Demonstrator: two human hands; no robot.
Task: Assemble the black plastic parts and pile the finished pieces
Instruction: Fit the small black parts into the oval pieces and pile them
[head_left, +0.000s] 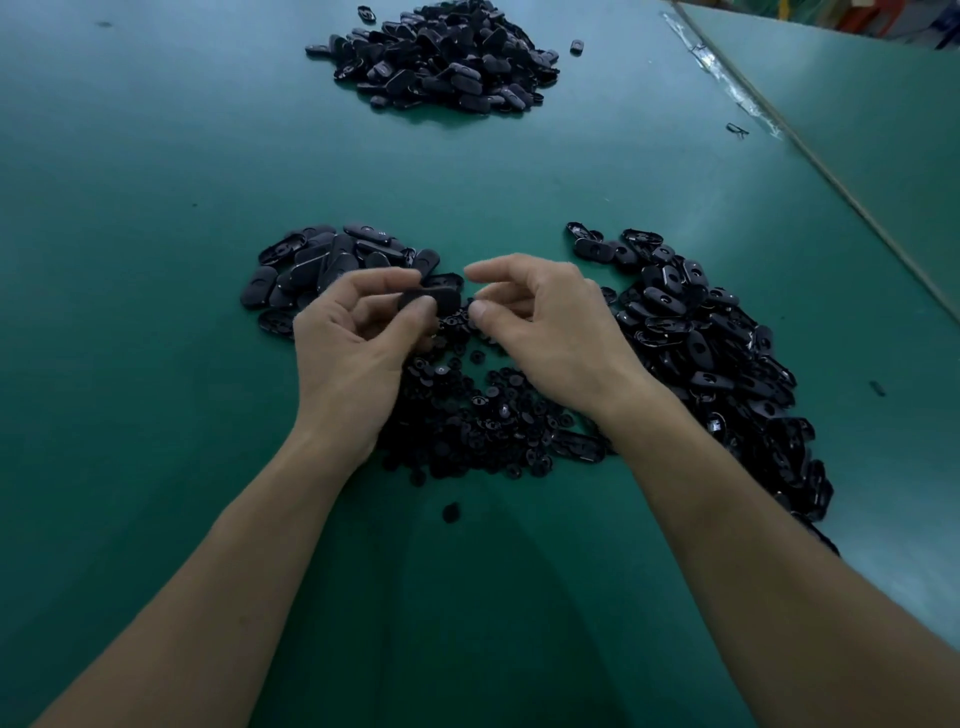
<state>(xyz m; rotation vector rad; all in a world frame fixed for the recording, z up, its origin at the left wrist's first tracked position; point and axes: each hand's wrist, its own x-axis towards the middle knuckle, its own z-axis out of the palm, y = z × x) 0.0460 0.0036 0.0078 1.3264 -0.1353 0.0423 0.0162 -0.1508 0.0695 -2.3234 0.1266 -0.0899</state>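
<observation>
I am seeing the left hand gripping one oval piece, with the thumb pressing on its near face and the curled fingers closing behind it. The piece is hanging just above the table, over the far edge of the round parts, which are lying heaped between the two wrists.

The right hand is hovering just beside that piece, with its forefinger reaching out over it and its thumb tip sitting close to the piece's right end. Its other fingers are curling inward. I cannot tell whether they are pinching something small, because anything there is hiding in the dark heap behind.

The left pile of smooth ovals is lying just beyond the left hand. The right pile, made of open shells with holes showing, is stretching along the outside of the right forearm.

The far pile is sitting well apart from all this at the top of the table, with a loose shell lying near its right side. A stray part is resting alone on the green surface, just nearer to me than the round parts.
</observation>
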